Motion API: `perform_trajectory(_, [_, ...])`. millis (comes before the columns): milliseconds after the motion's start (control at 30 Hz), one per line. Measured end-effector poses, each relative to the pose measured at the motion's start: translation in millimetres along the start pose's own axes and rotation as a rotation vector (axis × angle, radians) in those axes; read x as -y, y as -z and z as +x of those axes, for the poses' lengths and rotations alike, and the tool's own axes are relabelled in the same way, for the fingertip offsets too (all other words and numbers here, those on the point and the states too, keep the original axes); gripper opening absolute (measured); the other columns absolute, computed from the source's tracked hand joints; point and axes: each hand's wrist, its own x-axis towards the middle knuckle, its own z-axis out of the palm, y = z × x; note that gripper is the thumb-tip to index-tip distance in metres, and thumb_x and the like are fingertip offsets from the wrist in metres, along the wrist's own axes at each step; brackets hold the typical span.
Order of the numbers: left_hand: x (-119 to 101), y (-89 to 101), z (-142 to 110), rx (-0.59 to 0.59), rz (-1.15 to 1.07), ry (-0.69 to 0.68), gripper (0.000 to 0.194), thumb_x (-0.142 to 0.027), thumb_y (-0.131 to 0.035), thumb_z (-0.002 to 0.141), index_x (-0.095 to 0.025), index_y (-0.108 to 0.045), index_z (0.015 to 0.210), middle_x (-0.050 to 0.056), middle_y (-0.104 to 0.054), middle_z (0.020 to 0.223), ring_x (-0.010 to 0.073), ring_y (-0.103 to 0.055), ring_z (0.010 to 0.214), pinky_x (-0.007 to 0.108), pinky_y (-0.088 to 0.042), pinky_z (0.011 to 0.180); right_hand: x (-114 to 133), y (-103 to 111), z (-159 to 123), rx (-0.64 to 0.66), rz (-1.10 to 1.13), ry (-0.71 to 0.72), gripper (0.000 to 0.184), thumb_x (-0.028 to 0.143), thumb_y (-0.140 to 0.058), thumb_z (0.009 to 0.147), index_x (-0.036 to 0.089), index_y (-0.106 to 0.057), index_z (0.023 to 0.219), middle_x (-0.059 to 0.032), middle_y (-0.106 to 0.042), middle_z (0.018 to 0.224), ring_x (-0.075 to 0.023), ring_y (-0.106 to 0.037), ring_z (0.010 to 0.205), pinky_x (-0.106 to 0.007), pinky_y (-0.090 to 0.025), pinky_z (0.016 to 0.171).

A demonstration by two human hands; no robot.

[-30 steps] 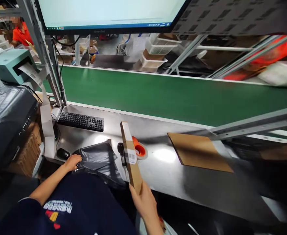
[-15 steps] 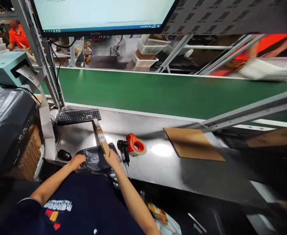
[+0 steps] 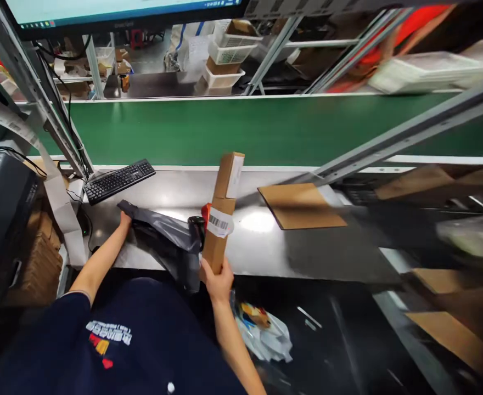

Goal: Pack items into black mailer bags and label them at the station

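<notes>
My right hand (image 3: 217, 280) grips the lower end of a long narrow cardboard box (image 3: 223, 211) and holds it nearly upright above the steel table edge; a white barcode label wraps its middle. My left hand (image 3: 125, 220) is closed on the far corner of a grey plastic mailer bag (image 3: 165, 238), lifted off the table and draping toward me. A black barcode scanner (image 3: 195, 222) and an orange tape dispenser (image 3: 205, 209) sit just behind the box, mostly hidden.
A flat cardboard sheet (image 3: 301, 206) lies on the steel table (image 3: 266, 247). A black keyboard (image 3: 118, 180) sits at the left, a green conveyor belt (image 3: 225, 129) runs behind. A label printer's paper strip (image 3: 56, 192) hangs at the left. Crumpled wrappers (image 3: 262, 329) lie on the floor.
My right hand has pulled the box back from the bag and raised it upright. My left hand has lifted the bag's corner up and away. The camera view has tilted downward.
</notes>
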Motion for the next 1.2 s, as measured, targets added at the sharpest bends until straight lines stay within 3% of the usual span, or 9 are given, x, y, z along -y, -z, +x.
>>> perform_trajectory(167, [-31.6, -17.0, 50.7, -0.042, 0.106, 0.137, 0.032, -0.039, -0.064, 0.106, -0.013, -0.068, 0.125, 0.01, -0.075, 0.116, 0.021, -0.074, 0.099, 0.041, -0.065, 0.089, -39.6, 34.2, -70.9, 0.017, -0.051, -0.075, 0.067, 0.064, -0.071, 0.075, 0.019, -0.068, 0.124, -0.0137, -0.078, 0.117, -0.0342, -0.072, 0.105, -0.049, -0.06, 0.097])
perform_trajectory(267, [-46.1, -10.3, 57.9, -0.114, 0.205, 0.116, 0.04, -0.031, -0.06, 0.106, -0.009, -0.061, 0.14, 0.02, -0.071, 0.133, 0.0313, -0.071, 0.122, 0.051, -0.061, 0.102, -53.0, 30.8, -89.3, 0.136, -0.054, -0.191, 0.065, 0.06, -0.071, 0.069, 0.02, -0.071, 0.121, -0.014, -0.079, 0.119, -0.0361, -0.074, 0.107, -0.053, -0.059, 0.102])
perform_trajectory(367, [-49.3, -3.5, 42.8, -0.2, 0.31, -0.007, 0.064, -0.014, -0.054, 0.1, -0.002, -0.037, 0.161, 0.033, -0.042, 0.167, 0.0402, -0.038, 0.16, 0.059, -0.037, 0.128, -61.7, 25.2, -104.8, 0.157, -0.032, -0.282, 0.064, 0.057, -0.072, 0.065, 0.02, -0.073, 0.116, -0.0141, -0.08, 0.118, -0.0378, -0.075, 0.109, -0.055, -0.06, 0.103])
perform_trajectory(433, [-45.9, -1.9, 27.5, -0.168, 0.384, -0.157, 0.079, -0.008, -0.056, 0.093, -0.004, -0.028, 0.167, 0.029, -0.029, 0.176, 0.0371, -0.021, 0.168, 0.056, -0.023, 0.135, -66.9, 24.6, -116.9, 0.113, -0.002, -0.302, 0.066, 0.059, -0.073, 0.064, 0.019, -0.074, 0.116, -0.015, -0.079, 0.119, -0.0382, -0.074, 0.111, -0.055, -0.06, 0.104])
perform_trajectory(500, [-42.7, -0.9, 17.3, -0.067, 0.449, -0.292, 0.08, -0.008, -0.062, 0.088, -0.009, -0.038, 0.165, 0.025, -0.042, 0.171, 0.0367, -0.03, 0.164, 0.055, -0.022, 0.135, -72.0, 27.5, -129.0, 0.059, 0.03, -0.318, 0.07, 0.063, -0.075, 0.064, 0.018, -0.073, 0.118, -0.0157, -0.079, 0.12, -0.0381, -0.074, 0.111, -0.054, -0.06, 0.104])
perform_trajectory(667, [-57.0, 17.9, 39.6, 0.095, 0.637, -0.384, 0.028, -0.022, -0.06, 0.095, -0.015, -0.078, 0.115, 0.02, -0.075, 0.12, 0.0389, -0.06, 0.132, 0.055, -0.041, 0.123, -79.0, 40.1, -149.4, -0.026, 0.016, -0.345, 0.075, 0.066, -0.076, 0.066, 0.018, -0.072, 0.123, -0.0154, -0.078, 0.121, -0.0372, -0.074, 0.112, -0.053, -0.06, 0.103])
perform_trajectory(900, [-81.8, 59.6, 69.7, -0.019, 0.647, -0.326, 0.041, -0.016, -0.043, 0.1, -0.004, -0.068, 0.132, 0.023, -0.072, 0.121, 0.0366, -0.065, 0.13, 0.055, -0.05, 0.115, -75.1, 32.6, -151.2, 0.013, -0.006, -0.318, 0.067, 0.059, -0.069, 0.067, 0.018, -0.074, 0.12, -0.0141, -0.078, 0.119, -0.0363, -0.073, 0.111, -0.052, -0.059, 0.103])
perform_trajectory(1000, [-72.6, 45.4, 43.5, 0.026, 0.657, -0.419, 0.053, -0.013, -0.043, 0.1, -0.001, -0.053, 0.15, 0.028, -0.063, 0.144, 0.0363, -0.049, 0.152, 0.06, -0.035, 0.13, -78.4, 29.0, -153.8, 0.08, -0.059, -0.292, 0.064, 0.056, -0.065, 0.068, 0.018, -0.075, 0.119, -0.0124, -0.077, 0.11, -0.0344, -0.074, 0.103, -0.049, -0.06, 0.096])
perform_trajectory(1200, [-57.1, -36.0, -4.0, 0.596, 0.695, -0.737, 0.048, -0.02, -0.077, 0.085, -0.022, -0.073, 0.133, 0.014, -0.07, 0.148, 0.0315, -0.058, 0.145, 0.046, -0.04, 0.129, -85.3, 32.4, -165.1, 0.106, -0.111, -0.288, 0.069, 0.057, -0.062, 0.071, 0.016, -0.074, 0.125, -0.0132, -0.077, 0.113, -0.0343, -0.074, 0.106, -0.046, -0.06, 0.096])
